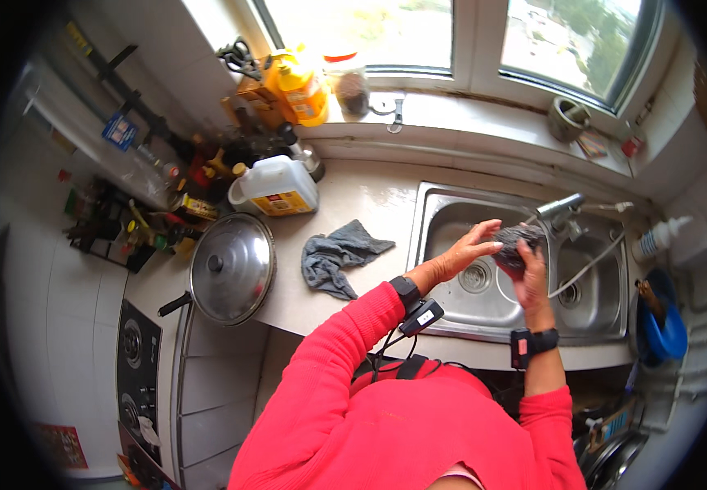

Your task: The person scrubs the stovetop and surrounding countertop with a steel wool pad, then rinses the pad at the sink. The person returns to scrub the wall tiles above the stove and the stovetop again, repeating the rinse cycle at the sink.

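Over the left bowl of a stainless steel double sink, my right hand grips a dark grey scouring pad, which looks wet. My left hand is just left of the pad, fingers apart, its fingertips at the pad's edge; whether they touch it I cannot tell. Behind the pad a metal faucet leans over the sink. Below the hands lies a round drain strainer. A pale hose crosses the right bowl.
A crumpled grey cloth lies on the counter. Left of it stand a lidded pan and a plastic jug. A blue plastic basin and a white bottle are right of the sink. Cables hang by my left wrist.
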{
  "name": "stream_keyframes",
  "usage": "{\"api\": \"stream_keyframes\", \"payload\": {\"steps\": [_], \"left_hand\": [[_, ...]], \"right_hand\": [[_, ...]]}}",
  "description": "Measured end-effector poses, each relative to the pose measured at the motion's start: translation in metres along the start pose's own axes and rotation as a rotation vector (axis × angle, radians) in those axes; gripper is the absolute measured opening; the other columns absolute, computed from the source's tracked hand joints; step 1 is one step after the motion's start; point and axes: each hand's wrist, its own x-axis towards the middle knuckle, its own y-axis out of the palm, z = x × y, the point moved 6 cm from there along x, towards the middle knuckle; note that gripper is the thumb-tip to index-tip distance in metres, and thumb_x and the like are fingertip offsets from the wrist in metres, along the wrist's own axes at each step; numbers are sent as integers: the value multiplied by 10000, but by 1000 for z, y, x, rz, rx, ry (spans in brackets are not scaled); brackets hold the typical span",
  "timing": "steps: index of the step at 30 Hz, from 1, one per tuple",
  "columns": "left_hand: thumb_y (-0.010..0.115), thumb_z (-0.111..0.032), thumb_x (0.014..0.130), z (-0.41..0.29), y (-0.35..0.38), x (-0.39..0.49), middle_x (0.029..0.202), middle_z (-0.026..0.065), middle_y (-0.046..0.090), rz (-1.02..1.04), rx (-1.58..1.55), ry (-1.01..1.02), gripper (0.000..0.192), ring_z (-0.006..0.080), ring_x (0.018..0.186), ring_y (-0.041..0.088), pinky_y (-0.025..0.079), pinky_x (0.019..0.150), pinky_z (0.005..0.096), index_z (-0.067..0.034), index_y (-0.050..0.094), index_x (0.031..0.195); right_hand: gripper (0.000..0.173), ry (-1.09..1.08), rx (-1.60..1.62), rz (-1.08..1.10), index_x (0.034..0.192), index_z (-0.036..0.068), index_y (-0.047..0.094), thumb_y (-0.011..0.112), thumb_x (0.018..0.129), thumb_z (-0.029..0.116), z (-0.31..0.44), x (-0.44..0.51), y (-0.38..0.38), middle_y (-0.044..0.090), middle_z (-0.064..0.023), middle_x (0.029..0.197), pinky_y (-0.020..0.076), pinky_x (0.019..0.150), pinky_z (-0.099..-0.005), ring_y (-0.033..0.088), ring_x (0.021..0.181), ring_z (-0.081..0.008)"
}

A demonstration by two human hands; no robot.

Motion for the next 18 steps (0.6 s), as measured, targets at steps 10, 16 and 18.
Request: {"api": "stream_keyframes", "payload": {"steps": [10, 16, 18], "left_hand": [[632, -217, 825, 67, -46, -35, 1038, 141, 657, 380, 1282, -17, 412, 305, 1022, 615, 484, 873, 405, -80, 577, 1210], [584, -119, 809, 33, -101, -28, 1044, 168, 644, 204, 1104, 57, 316, 358, 1013, 603, 486, 884, 429, -53, 616, 1117], [566, -92, 804, 13, -114, -29, 1015, 147, 634, 114, 1082, 153, 259, 357, 999, 595, 486, 868, 440, -50, 618, 1054]], "right_hand": [[405, 210, -1111, -135, 1116, 20, 604, 679, 793, 252, -86, 5, -113, 666, -99, 946, 571, 738, -400, 677, 803, -214], [354, 349, -493, -26, 1119, 20, 554, 644, 855, 239, -50, 16, -90, 659, -92, 945, 601, 638, -357, 685, 796, -190], [352, 231, -161, 1, 1090, 22, 589, 652, 828, 248, -44, 20, -82, 675, -87, 910, 577, 712, -364, 689, 848, -209]]}}
